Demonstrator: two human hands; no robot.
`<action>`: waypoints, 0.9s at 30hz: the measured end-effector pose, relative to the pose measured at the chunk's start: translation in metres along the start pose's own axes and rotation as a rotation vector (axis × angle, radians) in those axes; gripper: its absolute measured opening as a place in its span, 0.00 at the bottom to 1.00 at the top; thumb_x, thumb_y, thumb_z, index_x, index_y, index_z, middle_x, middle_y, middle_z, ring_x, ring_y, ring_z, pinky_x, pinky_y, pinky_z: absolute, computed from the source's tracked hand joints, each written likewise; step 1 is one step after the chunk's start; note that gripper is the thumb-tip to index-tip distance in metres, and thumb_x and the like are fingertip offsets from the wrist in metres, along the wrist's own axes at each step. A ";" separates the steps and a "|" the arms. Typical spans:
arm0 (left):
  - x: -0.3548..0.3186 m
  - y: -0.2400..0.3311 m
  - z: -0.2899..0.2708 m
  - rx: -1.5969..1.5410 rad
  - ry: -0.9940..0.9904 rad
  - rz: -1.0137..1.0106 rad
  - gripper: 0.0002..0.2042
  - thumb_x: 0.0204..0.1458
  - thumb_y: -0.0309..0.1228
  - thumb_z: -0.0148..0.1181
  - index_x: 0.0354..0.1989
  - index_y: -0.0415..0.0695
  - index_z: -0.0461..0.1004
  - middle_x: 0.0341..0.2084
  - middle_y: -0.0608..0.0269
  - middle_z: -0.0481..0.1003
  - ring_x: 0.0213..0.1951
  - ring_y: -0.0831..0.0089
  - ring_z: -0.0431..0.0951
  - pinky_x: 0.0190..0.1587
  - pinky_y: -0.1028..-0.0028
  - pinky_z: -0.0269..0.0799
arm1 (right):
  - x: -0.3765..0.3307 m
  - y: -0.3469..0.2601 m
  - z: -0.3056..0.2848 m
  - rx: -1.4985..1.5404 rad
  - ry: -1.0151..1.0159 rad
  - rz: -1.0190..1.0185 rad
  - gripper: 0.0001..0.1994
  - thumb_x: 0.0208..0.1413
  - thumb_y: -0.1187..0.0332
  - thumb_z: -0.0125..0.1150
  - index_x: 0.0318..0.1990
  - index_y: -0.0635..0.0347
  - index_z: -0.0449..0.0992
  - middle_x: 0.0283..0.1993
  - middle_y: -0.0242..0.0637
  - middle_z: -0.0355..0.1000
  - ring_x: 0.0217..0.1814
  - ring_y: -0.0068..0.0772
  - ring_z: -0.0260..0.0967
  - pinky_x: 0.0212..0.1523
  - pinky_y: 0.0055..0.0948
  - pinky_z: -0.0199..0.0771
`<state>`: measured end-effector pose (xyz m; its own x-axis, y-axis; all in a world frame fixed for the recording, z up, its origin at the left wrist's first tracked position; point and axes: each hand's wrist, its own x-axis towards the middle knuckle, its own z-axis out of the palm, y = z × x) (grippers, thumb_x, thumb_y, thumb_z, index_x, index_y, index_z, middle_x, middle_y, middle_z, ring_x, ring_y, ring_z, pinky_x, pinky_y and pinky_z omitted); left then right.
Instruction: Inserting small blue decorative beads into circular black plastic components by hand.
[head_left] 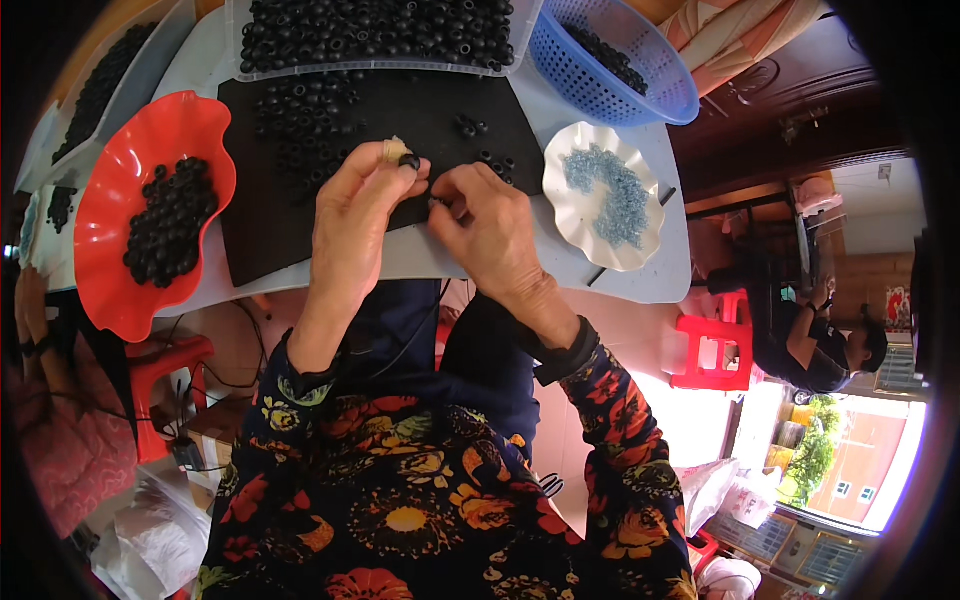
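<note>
My left hand is pinched on a round black bead above the black mat. A pale yellowish wrap covers one of its fingertips. Close beside it, my right hand has its fingers curled and thumb pressed in; what they grip is too small to make out. Loose black beads lie heaped on the mat beyond my left hand, and a few more sit just past my right. To the right, a white wavy-edged dish holds small clear bluish pieces.
A red wavy dish with black beads overhangs the table's left edge. At the back stand a clear bin of beads and a blue basket. Another person's arm shows at left; a person sits far right near red stools.
</note>
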<state>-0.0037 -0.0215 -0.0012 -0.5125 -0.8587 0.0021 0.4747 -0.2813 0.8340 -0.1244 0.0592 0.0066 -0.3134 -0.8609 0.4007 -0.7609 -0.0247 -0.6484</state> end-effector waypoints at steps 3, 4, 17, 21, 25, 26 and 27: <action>-0.011 0.005 -0.007 0.041 -0.043 -0.015 0.08 0.53 0.23 0.53 0.41 0.35 0.73 0.32 0.61 0.75 0.36 0.76 0.75 0.43 0.75 0.71 | 0.002 -0.007 -0.009 0.140 -0.020 0.151 0.04 0.46 0.77 0.60 0.31 0.64 0.73 0.30 0.38 0.72 0.26 0.29 0.73 0.31 0.25 0.73; -0.014 0.006 -0.009 0.097 -0.082 -0.057 0.09 0.54 0.22 0.52 0.42 0.35 0.72 0.33 0.60 0.75 0.37 0.74 0.75 0.44 0.74 0.71 | 0.002 -0.009 -0.012 0.219 -0.031 0.247 0.04 0.47 0.77 0.61 0.32 0.64 0.75 0.31 0.36 0.73 0.27 0.24 0.73 0.32 0.23 0.73; -0.018 0.002 -0.014 0.197 -0.166 -0.038 0.09 0.51 0.18 0.52 0.41 0.35 0.72 0.27 0.65 0.75 0.32 0.80 0.75 0.39 0.79 0.71 | 0.003 -0.013 0.000 0.679 -0.008 0.229 0.06 0.50 0.78 0.62 0.37 0.64 0.78 0.32 0.31 0.73 0.33 0.17 0.69 0.37 0.19 0.71; -0.018 0.004 -0.011 0.204 -0.141 -0.063 0.09 0.51 0.18 0.52 0.41 0.35 0.72 0.27 0.66 0.75 0.32 0.81 0.75 0.39 0.80 0.71 | 0.002 -0.019 -0.003 0.616 0.020 0.204 0.06 0.50 0.80 0.60 0.36 0.64 0.77 0.32 0.32 0.73 0.32 0.17 0.70 0.37 0.20 0.71; -0.019 0.002 -0.010 0.151 -0.128 -0.072 0.09 0.51 0.18 0.52 0.41 0.35 0.72 0.27 0.66 0.75 0.31 0.81 0.74 0.39 0.80 0.70 | -0.001 -0.014 -0.005 0.602 -0.011 0.180 0.06 0.49 0.81 0.59 0.36 0.66 0.77 0.32 0.33 0.74 0.32 0.18 0.71 0.36 0.20 0.72; -0.019 0.002 -0.010 0.154 -0.127 -0.074 0.09 0.51 0.18 0.52 0.41 0.35 0.72 0.27 0.65 0.75 0.31 0.81 0.74 0.39 0.80 0.70 | -0.001 -0.014 -0.004 0.604 -0.014 0.181 0.06 0.49 0.81 0.59 0.36 0.66 0.77 0.32 0.33 0.74 0.32 0.18 0.71 0.36 0.20 0.72; -0.019 0.003 -0.010 0.153 -0.128 -0.075 0.09 0.51 0.18 0.52 0.41 0.35 0.72 0.27 0.65 0.75 0.31 0.81 0.74 0.39 0.80 0.70 | -0.001 -0.015 -0.004 0.631 -0.004 0.193 0.06 0.50 0.81 0.59 0.36 0.66 0.77 0.32 0.33 0.74 0.32 0.18 0.71 0.36 0.20 0.72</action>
<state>0.0151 -0.0101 -0.0045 -0.6334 -0.7738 -0.0014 0.3226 -0.2657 0.9085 -0.1147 0.0629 0.0184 -0.4084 -0.8814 0.2374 -0.2117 -0.1616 -0.9639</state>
